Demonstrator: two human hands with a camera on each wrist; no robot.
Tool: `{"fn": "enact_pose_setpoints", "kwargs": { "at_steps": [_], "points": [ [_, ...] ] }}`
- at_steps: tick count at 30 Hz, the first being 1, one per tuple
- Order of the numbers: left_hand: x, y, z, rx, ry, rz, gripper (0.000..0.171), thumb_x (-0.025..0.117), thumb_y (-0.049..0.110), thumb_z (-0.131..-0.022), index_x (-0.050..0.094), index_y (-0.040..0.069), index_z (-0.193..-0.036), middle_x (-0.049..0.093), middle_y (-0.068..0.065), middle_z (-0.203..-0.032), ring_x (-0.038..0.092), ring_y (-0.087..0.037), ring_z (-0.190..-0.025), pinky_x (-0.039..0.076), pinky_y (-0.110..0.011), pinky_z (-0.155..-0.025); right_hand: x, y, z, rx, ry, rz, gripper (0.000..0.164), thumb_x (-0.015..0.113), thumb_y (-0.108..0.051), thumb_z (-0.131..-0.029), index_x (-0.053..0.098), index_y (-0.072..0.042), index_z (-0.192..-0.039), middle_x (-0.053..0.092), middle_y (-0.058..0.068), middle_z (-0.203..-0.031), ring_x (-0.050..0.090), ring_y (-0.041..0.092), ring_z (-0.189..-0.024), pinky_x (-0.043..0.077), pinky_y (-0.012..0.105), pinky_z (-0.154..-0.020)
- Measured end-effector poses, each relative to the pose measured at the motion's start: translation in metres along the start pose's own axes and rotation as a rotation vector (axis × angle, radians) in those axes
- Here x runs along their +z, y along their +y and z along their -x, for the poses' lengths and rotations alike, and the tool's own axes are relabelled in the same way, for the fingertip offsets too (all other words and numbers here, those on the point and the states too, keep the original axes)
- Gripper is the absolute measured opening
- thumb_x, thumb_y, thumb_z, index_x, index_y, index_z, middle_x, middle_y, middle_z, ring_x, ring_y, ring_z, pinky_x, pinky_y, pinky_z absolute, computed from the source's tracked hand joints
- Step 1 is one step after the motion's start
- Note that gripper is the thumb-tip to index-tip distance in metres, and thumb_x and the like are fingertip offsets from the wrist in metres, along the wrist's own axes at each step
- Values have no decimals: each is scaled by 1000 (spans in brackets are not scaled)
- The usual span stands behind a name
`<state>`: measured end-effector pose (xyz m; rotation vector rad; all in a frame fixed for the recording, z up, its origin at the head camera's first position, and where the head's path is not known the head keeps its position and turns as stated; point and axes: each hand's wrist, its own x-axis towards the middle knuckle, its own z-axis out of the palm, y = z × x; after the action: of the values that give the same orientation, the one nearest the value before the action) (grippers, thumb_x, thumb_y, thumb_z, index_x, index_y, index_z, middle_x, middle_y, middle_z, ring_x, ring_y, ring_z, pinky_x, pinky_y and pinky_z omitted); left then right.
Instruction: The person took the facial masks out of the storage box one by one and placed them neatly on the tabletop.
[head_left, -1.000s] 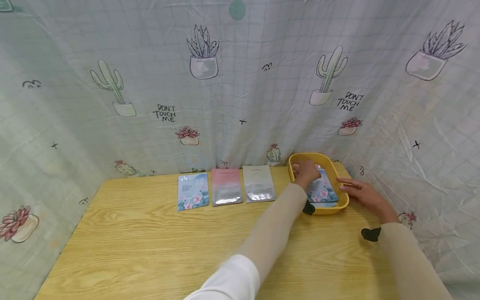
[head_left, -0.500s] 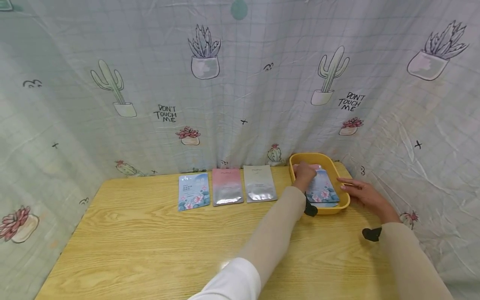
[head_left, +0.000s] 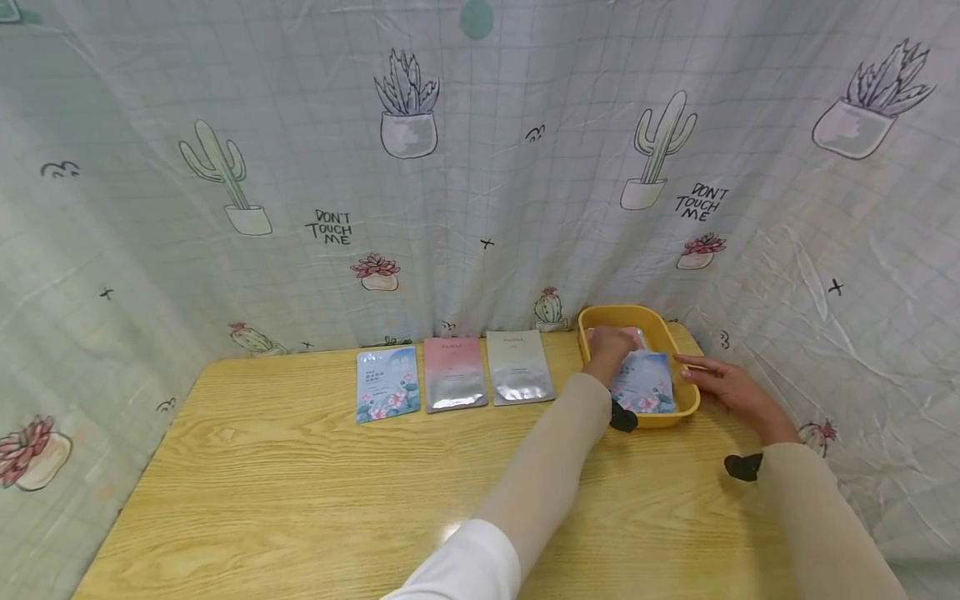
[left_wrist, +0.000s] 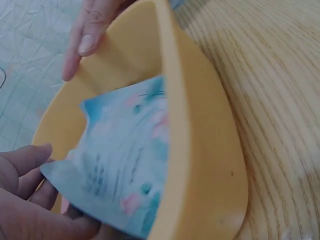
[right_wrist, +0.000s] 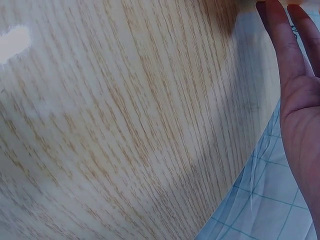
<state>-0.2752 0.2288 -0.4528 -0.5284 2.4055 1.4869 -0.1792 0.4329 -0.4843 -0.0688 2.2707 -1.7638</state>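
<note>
My left hand [head_left: 611, 348] reaches into a yellow plastic basket [head_left: 666, 422] at the back right of the table. In the left wrist view its fingers pinch the edge of a blue flower-printed face mask sachet [left_wrist: 122, 150], which bends up from the basket floor. Behind this sachet [head_left: 645, 385], part of a pink sachet [head_left: 638, 337] shows in the basket. On the basket's right side rest the extended fingers of my right hand [head_left: 731, 393]. The right wrist view shows this hand [right_wrist: 300, 95] with straight fingers.
Left of the basket, three sachets lie in a row: a blue flowered one [head_left: 387, 385], a pink-and-silver one [head_left: 454, 373] and a cream-and-silver one [head_left: 519, 367]. A cactus-print curtain [head_left: 480, 167] hangs behind and beside the wooden table [head_left: 300, 500].
The blue sachet in the basket has shifted and lifted with my left hand, and more of the pink one shows behind it. My right hand stays at the basket's side.
</note>
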Motion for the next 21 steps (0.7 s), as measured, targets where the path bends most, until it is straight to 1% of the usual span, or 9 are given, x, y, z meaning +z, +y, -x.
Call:
{"fn": "enact_pose_setpoints", "kwargs": {
  "at_steps": [2, 5, 9, 12, 14, 16, 17, 19, 21],
  "points": [
    [-1, -1, 2, 16, -17, 30, 21, 90, 11, -75, 77, 5, -90, 63, 1, -99, 53, -12, -80, 57, -26, -75, 0, 1, 0, -8, -9, -26, 55, 55, -21, -107, 39, -1, -155, 61, -17, -125, 65, 3, -110, 56, 24, -88],
    [-3, -2, 5, 27, -62, 58, 24, 88, 7, -78, 77, 4, -100, 70, -2, -92, 61, -14, -77, 59, -29, -79, -1, 2, -1, -12, -27, -59, 55, 54, -20, -108, 35, 1, -155, 61, -14, -127, 66, 7, -111, 57, 26, -89],
    [-4, -3, 6, 0, -126, 93, 30, 86, 8, -82, 74, 4, -109, 68, -3, -91, 65, -17, -81, 58, -31, -85, -1, 3, -2, -2, -28, -70, 57, 55, -21, -107, 35, -1, -156, 61, -14, -128, 66, 7, -112, 56, 27, -90],
    [-3, -4, 1, -26, -177, 111, 26, 84, 8, -84, 72, 4, -107, 66, -4, -88, 65, -17, -78, 58, -31, -81, 1, 2, -2, 6, -20, -65, 57, 56, -23, -107, 37, -2, -156, 60, -15, -127, 66, 6, -112, 56, 26, -90],
    [-3, -6, -4, -32, -216, 113, 20, 82, 8, -87, 72, 3, -103, 67, -5, -85, 67, -19, -76, 59, -32, -79, 2, 2, -2, 6, -23, -56, 58, 55, -24, -107, 36, -1, -156, 59, -14, -127, 65, 5, -112, 56, 25, -90],
    [-4, -8, -8, -24, -257, 121, 14, 80, 8, -89, 71, 1, -98, 68, -7, -82, 69, -20, -75, 60, -33, -78, 2, 1, -1, 7, -21, -46, 58, 55, -24, -107, 35, 0, -156, 59, -15, -127, 65, 3, -111, 56, 24, -89],
    [-4, -8, -8, -12, -270, 115, 12, 78, 8, -90, 72, 1, -98, 69, -7, -83, 69, -19, -77, 60, -33, -80, 2, 0, -1, 7, -21, -40, 58, 54, -24, -108, 34, 0, -156, 58, -14, -127, 65, 3, -111, 56, 23, -89],
    [-8, -8, -4, 10, -285, 95, 10, 76, 10, -93, 73, 2, -97, 69, -5, -82, 68, -17, -76, 59, -32, -81, 1, 0, 0, 11, -21, -28, 59, 54, -25, -108, 33, 0, -157, 58, -16, -126, 64, 1, -111, 56, 23, -90],
    [-12, -8, -3, 30, -304, 105, 10, 75, 11, -94, 73, 1, -97, 68, -4, -80, 65, -16, -73, 59, -31, -80, 0, 1, -1, 13, -21, -33, 59, 54, -25, -108, 33, 0, -157, 59, -18, -125, 64, 0, -110, 56, 22, -90]
  ]
}}
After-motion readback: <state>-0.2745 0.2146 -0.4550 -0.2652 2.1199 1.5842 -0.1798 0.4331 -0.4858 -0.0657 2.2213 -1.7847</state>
